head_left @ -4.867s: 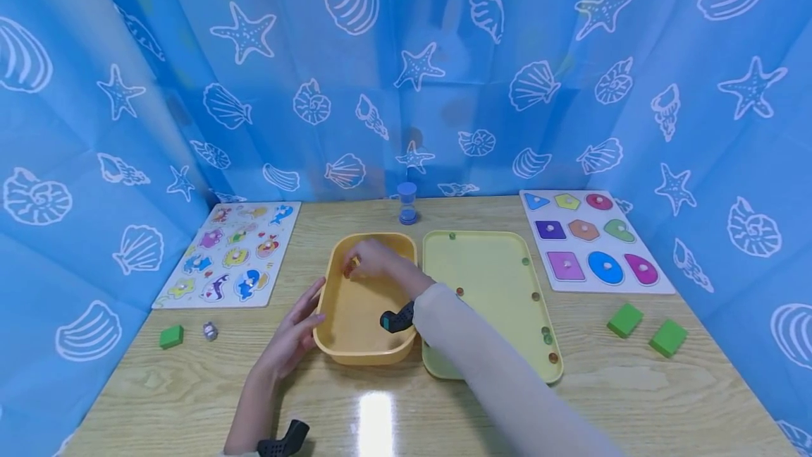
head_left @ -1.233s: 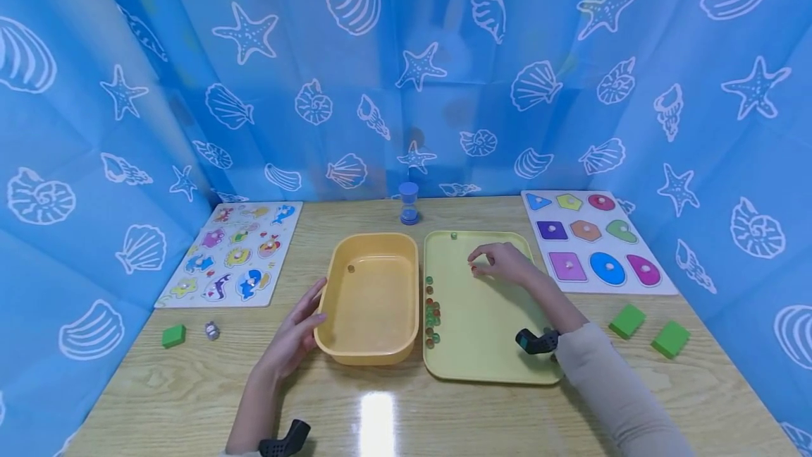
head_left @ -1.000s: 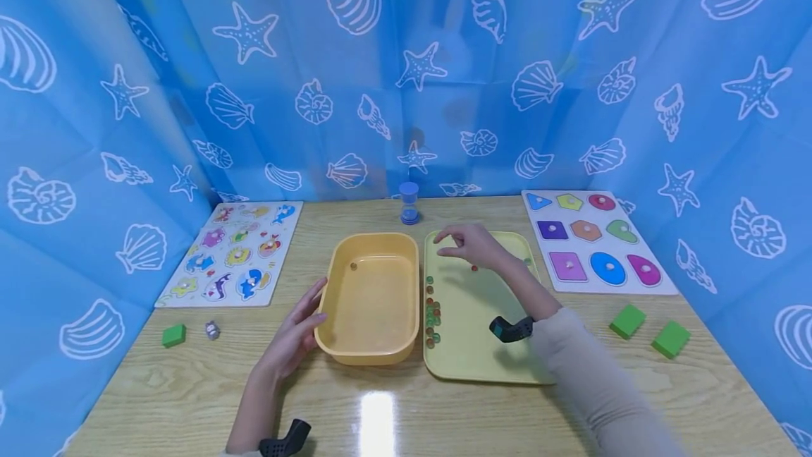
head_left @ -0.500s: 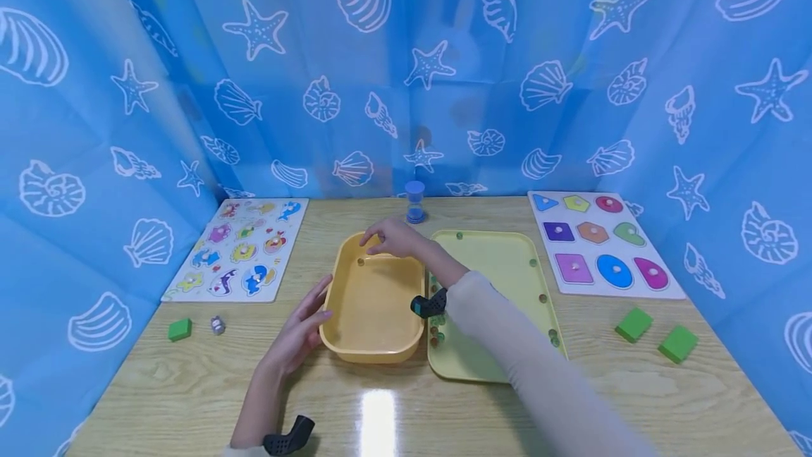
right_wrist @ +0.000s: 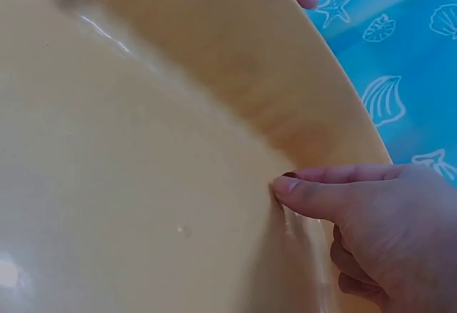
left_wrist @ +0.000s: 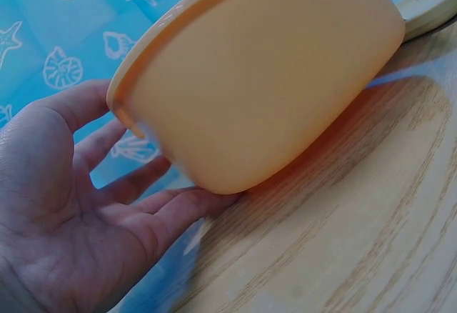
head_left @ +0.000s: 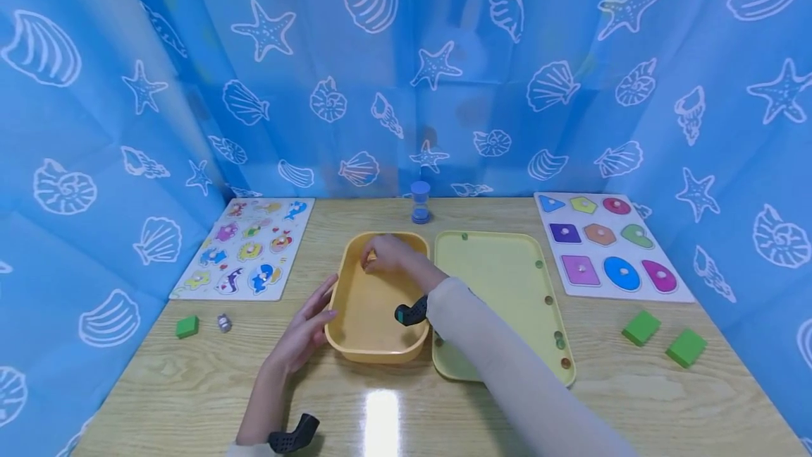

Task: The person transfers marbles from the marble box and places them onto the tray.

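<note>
My right hand (head_left: pixel 388 254) reaches into the orange-yellow basin (head_left: pixel 374 323) near its far left corner. In the right wrist view, thumb and forefinger pinch a small reddish-brown bead (right_wrist: pixel 289 175), mostly hidden by the fingertips, low against the basin floor. Outside the basin's left wall, my left hand (head_left: pixel 306 333) touches it with thumb and fingers spread; the left wrist view shows the fingers against the rim and lower wall. Right of the basin lies a pale yellow tray (head_left: pixel 501 266) bearing green beads (head_left: pixel 539 264) and brown beads (head_left: pixel 548 300). My right forearm covers part of the tray.
An animal puzzle board (head_left: pixel 244 249) lies back left, a shape puzzle board (head_left: pixel 609 245) back right. A blue sand timer (head_left: pixel 420 202) stands behind the basin. Green blocks (head_left: pixel 642 328) sit right; another green block (head_left: pixel 187 326) and a small grey figure (head_left: pixel 224 323) sit left.
My right hand let go of a red bead on the tray, then swung left and down into the basin to a bead there. The left hand stays at the basin; the view shifted slightly.
</note>
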The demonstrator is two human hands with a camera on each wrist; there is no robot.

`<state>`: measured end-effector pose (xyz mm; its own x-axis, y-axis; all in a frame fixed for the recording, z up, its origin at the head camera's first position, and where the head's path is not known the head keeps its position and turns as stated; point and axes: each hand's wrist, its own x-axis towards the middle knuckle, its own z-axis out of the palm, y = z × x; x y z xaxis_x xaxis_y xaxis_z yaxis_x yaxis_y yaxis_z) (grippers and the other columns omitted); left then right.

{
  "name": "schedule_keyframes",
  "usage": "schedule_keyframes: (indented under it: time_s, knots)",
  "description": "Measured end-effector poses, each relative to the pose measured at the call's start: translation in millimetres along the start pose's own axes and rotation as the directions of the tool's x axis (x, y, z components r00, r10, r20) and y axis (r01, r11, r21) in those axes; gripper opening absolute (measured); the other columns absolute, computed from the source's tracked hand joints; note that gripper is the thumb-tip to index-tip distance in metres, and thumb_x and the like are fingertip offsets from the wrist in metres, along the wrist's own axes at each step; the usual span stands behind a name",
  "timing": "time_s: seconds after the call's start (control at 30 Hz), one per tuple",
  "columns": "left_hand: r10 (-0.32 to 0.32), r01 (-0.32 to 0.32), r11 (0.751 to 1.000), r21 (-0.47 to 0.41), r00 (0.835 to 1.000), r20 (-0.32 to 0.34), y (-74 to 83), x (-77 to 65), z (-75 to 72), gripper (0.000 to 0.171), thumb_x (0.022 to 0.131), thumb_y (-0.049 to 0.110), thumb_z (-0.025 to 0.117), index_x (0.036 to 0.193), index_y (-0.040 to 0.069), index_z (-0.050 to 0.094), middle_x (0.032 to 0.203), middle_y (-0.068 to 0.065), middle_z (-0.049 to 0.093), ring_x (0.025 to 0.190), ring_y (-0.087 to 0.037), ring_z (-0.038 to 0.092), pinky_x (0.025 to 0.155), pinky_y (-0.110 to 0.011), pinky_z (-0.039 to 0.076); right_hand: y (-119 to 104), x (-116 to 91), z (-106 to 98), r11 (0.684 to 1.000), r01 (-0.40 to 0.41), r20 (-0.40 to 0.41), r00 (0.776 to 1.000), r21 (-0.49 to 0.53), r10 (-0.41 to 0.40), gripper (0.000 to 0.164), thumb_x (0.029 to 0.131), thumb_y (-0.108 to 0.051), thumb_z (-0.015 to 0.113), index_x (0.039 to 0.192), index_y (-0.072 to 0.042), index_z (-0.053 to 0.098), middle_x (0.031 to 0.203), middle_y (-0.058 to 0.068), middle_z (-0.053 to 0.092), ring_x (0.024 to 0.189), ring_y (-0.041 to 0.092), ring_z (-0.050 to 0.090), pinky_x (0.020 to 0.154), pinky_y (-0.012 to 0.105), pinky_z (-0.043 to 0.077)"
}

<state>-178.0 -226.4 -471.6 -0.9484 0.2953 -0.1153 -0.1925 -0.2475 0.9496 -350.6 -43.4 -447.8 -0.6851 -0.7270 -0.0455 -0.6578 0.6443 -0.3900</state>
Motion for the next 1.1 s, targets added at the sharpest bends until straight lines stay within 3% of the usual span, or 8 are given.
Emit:
schedule_keyframes:
  time_s: [0.1, 0.23, 0.37, 0.53, 0.67, 0.83, 1.0, 1.1]
  knots:
    - [0.003, -0.003, 1.000, -0.001, 1.000, -0.002, -0.3, 0.4, 0.3, 0.061, 0.090, 0.007, 0.047, 0.142, 0.028, 0.023, 0.150, -0.009, 0.008, 0.127, -0.037, 0.031, 0.089, -0.041, 0.047, -1.1, -5.4, -6.9, 0.999, 0.010, -0.021, 1.000, 0.033, -0.009, 0.012, 0.078, -0.025, 0.069, 0.088, -0.020, 0.070, 0.077, -0.007, 0.061, 0.068, 0.009, 0.050, 0.062, 0.019, 0.042]
    - [0.000, 0.000, 1.000, -0.002, 1.000, -0.019, -1.8, 1.1, -1.6, 0.061, 0.089, 0.007, 0.048, 0.141, 0.029, 0.025, 0.150, -0.008, 0.010, 0.125, -0.033, 0.035, 0.088, -0.040, 0.048, -0.7, -24.7, -30.5, 0.989, 0.058, -0.088, 0.995, 0.134, -0.046, 0.013, 0.081, -0.025, 0.066, 0.092, -0.019, 0.069, 0.057, -0.004, 0.043, 0.052, 0.010, 0.034, 0.048, 0.020, 0.030]
    - [-0.006, 0.006, 1.000, 0.004, 0.999, -0.036, -0.8, 0.1, -2.8, 0.061, 0.089, 0.008, 0.049, 0.141, 0.030, 0.026, 0.149, -0.007, 0.011, 0.124, -0.031, 0.037, 0.088, -0.039, 0.048, 10.3, -55.5, -55.2, 0.978, 0.086, -0.166, 0.985, 0.188, -0.055, 0.019, 0.082, -0.027, 0.064, 0.097, -0.015, 0.068, 0.050, -0.003, 0.035, 0.046, 0.011, 0.029, 0.045, 0.023, 0.026]
    - [-0.019, 0.019, 1.000, 0.002, 0.999, -0.048, 1.0, -1.4, -4.7, 0.060, 0.089, 0.009, 0.051, 0.140, 0.031, 0.027, 0.149, -0.005, 0.013, 0.126, -0.031, 0.035, 0.088, -0.038, 0.048, 43.3, -102.2, -68.8, 0.983, 0.024, -0.245, 0.969, 0.183, 0.022, 0.023, 0.082, -0.029, 0.064, 0.099, -0.014, 0.067, 0.049, -0.002, 0.034, 0.045, 0.014, 0.029, 0.044, 0.025, 0.027]
    - [-0.027, 0.027, 1.000, 0.006, 0.998, -0.050, 1.6, -2.0, -6.0, 0.061, 0.089, 0.010, 0.051, 0.140, 0.032, 0.027, 0.149, -0.005, 0.012, 0.125, -0.028, 0.037, 0.088, -0.039, 0.048, 77.0, -139.0, -62.8, 0.984, -0.061, -0.280, 0.954, 0.166, 0.106, 0.019, 0.080, -0.027, 0.066, 0.095, -0.015, 0.068, 0.049, -0.003, 0.034, 0.045, 0.013, 0.029, 0.044, 0.025, 0.026]
    - [-0.034, 0.034, 0.999, 0.009, 0.998, -0.059, 1.4, -2.8, -7.4, 0.060, 0.089, 0.011, 0.052, 0.140, 0.033, 0.028, 0.149, -0.005, 0.012, 0.123, -0.025, 0.040, 0.088, -0.039, 0.048, 109.8, -172.8, -44.0, 0.978, -0.167, -0.244, 0.950, 0.128, 0.194, 0.016, 0.079, -0.024, 0.067, 0.093, -0.016, 0.068, 0.051, -0.005, 0.034, 0.047, 0.009, 0.028, 0.044, 0.023, 0.025]
    - [-0.002, 0.002, 1.000, 0.002, 1.000, -0.026, 1.3, -3.8, -8.9, 0.062, 0.090, 0.008, 0.048, 0.143, 0.027, 0.022, 0.150, -0.010, 0.008, 0.124, -0.029, 0.037, 0.089, -0.039, 0.047, 122.5, -188.2, -31.9, 0.972, -0.200, -0.198, 0.955, 0.121, 0.221, 0.016, 0.079, -0.023, 0.067, 0.093, -0.015, 0.068, 0.051, -0.006, 0.034, 0.047, 0.009, 0.026, 0.044, 0.022, 0.026]
    - [0.013, -0.013, 1.000, 0.005, 1.000, -0.025, 1.4, -4.5, -9.5, 0.062, 0.090, 0.007, 0.048, 0.143, 0.024, 0.020, 0.149, -0.012, 0.007, 0.121, -0.025, 0.041, 0.088, -0.039, 0.048, 124.4, -190.3, -28.9, 0.969, -0.206, -0.191, 0.954, 0.133, 0.229, 0.015, 0.080, -0.022, 0.066, 0.094, -0.016, 0.068, 0.052, -0.006, 0.033, 0.048, 0.010, 0.026, 0.045, 0.023, 0.024]
